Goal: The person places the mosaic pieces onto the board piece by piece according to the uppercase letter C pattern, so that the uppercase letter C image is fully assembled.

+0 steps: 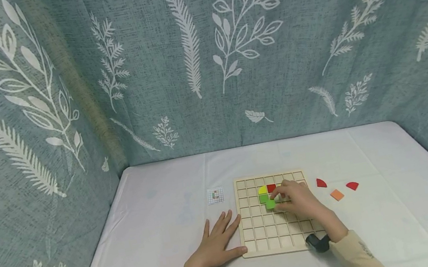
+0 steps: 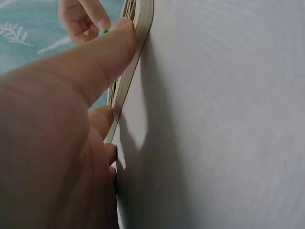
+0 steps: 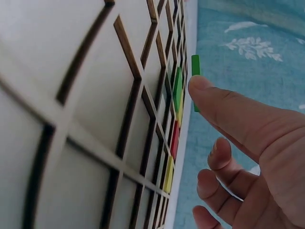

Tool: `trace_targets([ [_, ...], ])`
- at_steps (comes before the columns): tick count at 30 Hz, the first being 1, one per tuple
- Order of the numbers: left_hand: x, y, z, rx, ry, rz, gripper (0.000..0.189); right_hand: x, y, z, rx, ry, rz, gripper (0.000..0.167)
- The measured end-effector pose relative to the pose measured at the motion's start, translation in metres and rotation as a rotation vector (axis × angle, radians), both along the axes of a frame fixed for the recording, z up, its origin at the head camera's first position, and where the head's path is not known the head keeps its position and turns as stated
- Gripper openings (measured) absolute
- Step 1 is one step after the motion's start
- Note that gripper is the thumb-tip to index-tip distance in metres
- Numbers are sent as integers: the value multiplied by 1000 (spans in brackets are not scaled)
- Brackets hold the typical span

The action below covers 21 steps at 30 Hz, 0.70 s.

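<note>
A wooden grid board (image 1: 253,233) lies on the white table. Thumb and fingers of my right hand (image 1: 297,198) pinch a green square tile (image 1: 270,204) over the board; the right wrist view shows this tile (image 3: 195,64) edge-on, raised off the grid. Set in the grid are another green tile (image 1: 264,198), a yellow quarter-round tile (image 1: 262,189) and a red tile (image 1: 271,187). Beyond the red one, the right wrist view has a yellow tile (image 3: 168,175). My left hand (image 1: 215,245) rests with fingers spread, its thumb and fingertips at the board's left edge.
A small printed pattern card (image 1: 215,195) lies left of the board. To the right are two red quarter-round tiles, one nearer (image 1: 321,183) and one farther out (image 1: 352,185), with an orange square tile (image 1: 336,195) between them. A leaf-patterned curtain (image 1: 202,60) hangs behind the table.
</note>
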<state>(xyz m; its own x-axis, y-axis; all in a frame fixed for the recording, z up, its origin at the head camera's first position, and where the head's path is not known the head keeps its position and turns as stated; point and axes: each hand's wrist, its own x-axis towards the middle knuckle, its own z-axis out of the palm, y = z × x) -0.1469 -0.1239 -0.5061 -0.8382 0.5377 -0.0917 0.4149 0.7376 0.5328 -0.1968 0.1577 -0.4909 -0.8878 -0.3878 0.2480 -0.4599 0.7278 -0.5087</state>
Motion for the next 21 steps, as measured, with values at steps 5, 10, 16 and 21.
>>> trace_targets([
  [5,0,0,1,1,-3,2,77,-1,-7,-2,7,0,-7,21],
  [10,0,1,1,3,-5,4,77,-2,-13,-2,54,-44,-13,20],
  [16,-1,1,0,-3,-6,5,78,-3,-15,-4,97,-19,-16,20],
  [21,-1,0,-1,-5,-1,4,78,-3,-16,-5,98,-7,-17,21],
])
